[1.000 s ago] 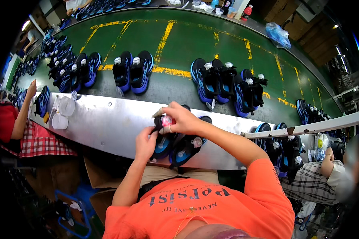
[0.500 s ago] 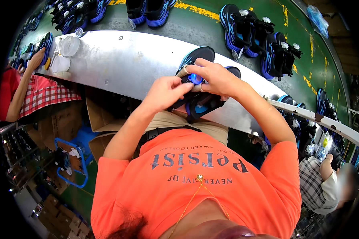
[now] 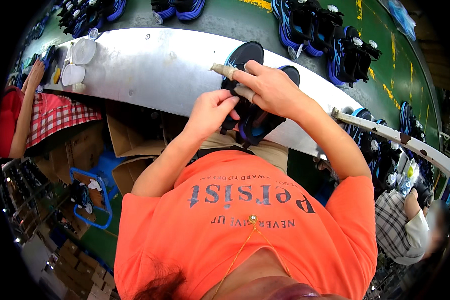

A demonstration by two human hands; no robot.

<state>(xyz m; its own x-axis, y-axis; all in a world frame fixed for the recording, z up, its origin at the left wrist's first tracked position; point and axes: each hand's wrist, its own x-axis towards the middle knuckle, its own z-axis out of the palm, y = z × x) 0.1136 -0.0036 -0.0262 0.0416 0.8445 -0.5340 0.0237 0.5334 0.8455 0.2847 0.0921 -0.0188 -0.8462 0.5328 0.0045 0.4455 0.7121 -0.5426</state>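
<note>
A pair of black shoes with blue soles stands in front of me on the metal bench (image 3: pixel 145 65); the left shoe (image 3: pixel 248 54) and the right shoe (image 3: pixel 291 75) are partly covered by my hands. My left hand (image 3: pixel 210 114) is closed, thumb and fingertips pinched at the black upper; what they grip is too dark to make out. Over the shoes lies my right hand (image 3: pixel 275 90), two of its fingers wrapped in beige tape. One taped finger stretches out to the left, and the other rests against the shoe beside my left fingertips.
Clear plastic tubs (image 3: pixel 83 51) stand on the bench at left, near a co-worker in a red checked apron (image 3: pixel 60 117). Shoes (image 3: pixel 305 30) line the surface beyond. A white rail (image 3: pixel 385 135) is at right, a cardboard box (image 3: pixel 130 132) below left.
The blue round piece between my hands has gone from sight. My right hand's taped fingers have spread and straightened toward the left, while my left hand has shifted slightly right.
</note>
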